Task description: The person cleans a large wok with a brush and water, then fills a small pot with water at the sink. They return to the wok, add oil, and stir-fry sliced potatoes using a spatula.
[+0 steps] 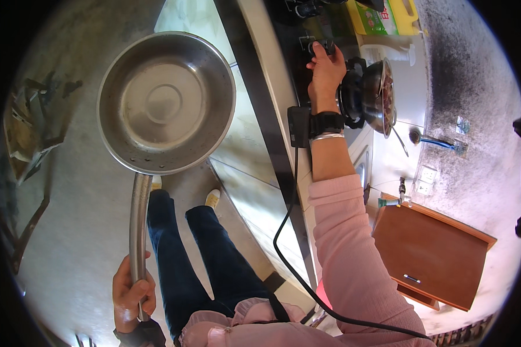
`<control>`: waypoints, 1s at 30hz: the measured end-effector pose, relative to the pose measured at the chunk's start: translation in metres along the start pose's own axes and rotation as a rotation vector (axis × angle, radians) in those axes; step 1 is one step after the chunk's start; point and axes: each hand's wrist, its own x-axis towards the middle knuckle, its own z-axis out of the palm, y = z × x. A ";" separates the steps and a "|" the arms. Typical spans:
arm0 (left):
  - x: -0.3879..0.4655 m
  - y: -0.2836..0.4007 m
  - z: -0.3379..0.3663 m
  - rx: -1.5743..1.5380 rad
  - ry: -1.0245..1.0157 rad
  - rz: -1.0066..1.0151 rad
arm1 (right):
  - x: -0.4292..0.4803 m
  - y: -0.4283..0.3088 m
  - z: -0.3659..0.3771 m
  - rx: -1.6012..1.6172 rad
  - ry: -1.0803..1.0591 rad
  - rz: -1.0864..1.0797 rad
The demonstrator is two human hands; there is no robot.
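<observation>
My left hand [126, 288] grips the long metal handle [137, 225] of a stainless-steel frying pan [165, 102]. The pan is held over the floor with its bare inside facing me. My right hand [328, 76] reaches across the counter, fingers and thumb around a dark control knob [328, 46] of a black gas stove [288, 47]. Just past that hand, a steel bowl [374, 102] of reddish-brown food stands on a burner [351, 95], with a metal utensil handle [401, 141] sticking out.
A yellow plastic jug [401, 17] stands behind the stove. On the sooty wall hang a blue-handled skimmer [436, 142] and sockets [425, 180]. A tap [401, 199] juts out near a brown wooden cabinet [434, 247]. A black cable [282, 256] trails from my right wrist device.
</observation>
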 end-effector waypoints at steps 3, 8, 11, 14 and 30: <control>0.002 0.000 -0.002 0.010 -0.011 -0.003 | -0.002 0.000 0.002 -0.003 0.030 -0.015; 0.003 -0.003 -0.002 0.043 -0.017 0.006 | -0.002 0.003 0.004 0.009 0.051 -0.040; 0.005 -0.006 -0.002 0.040 -0.030 0.017 | -0.001 0.005 0.005 0.002 0.052 -0.034; 0.003 -0.009 0.000 0.032 0.007 0.007 | 0.000 0.006 0.005 -0.011 0.064 -0.045; 0.001 -0.015 -0.004 0.099 -0.076 0.022 | 0.001 0.009 0.007 0.001 0.078 -0.054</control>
